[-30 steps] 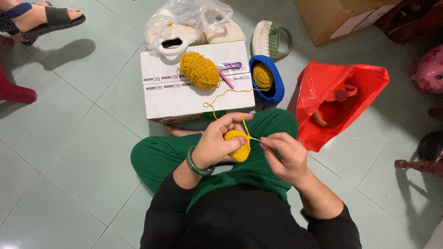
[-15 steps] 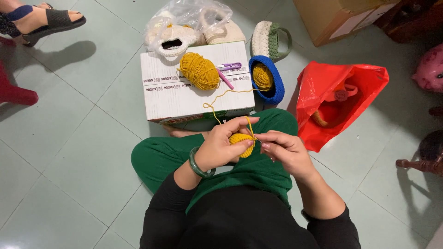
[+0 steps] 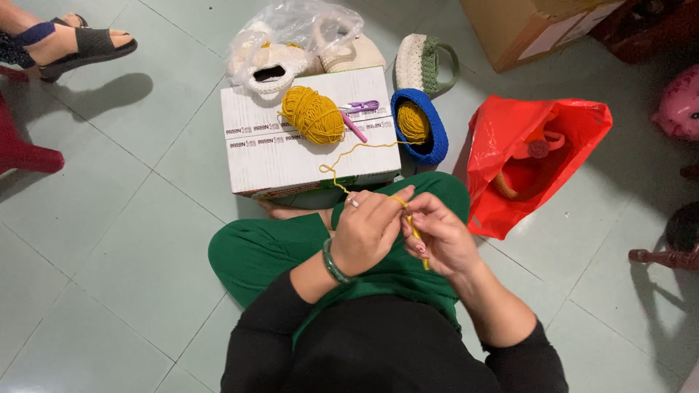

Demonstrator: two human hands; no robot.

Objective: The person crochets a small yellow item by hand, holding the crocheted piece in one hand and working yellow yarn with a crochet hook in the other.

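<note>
I sit cross-legged on the floor in green trousers. My left hand [image 3: 371, 229], with a green bangle on the wrist, is closed over a small yellow crochet piece that it almost hides. My right hand [image 3: 440, 236] pinches a yellow crochet hook [image 3: 416, 234] right beside it, fingers touching the left hand. A yellow yarn strand [image 3: 349, 156] runs from my hands up to a yellow yarn ball [image 3: 313, 114] on a white cardboard box [image 3: 291, 164] in front of my knees.
A purple clipper [image 3: 362, 107] and pink hook lie on the box. A blue crochet basket [image 3: 429, 138] with yellow yarn, a red plastic bag [image 3: 510, 145], a clear bag of cream crochet bags [image 3: 291, 44] and another person's sandalled foot [image 3: 69, 44] surround it.
The yellow crochet piece, visible between my hands earlier, is now covered by my left hand. Both hands have drawn closer together, and the hook now points downward.
</note>
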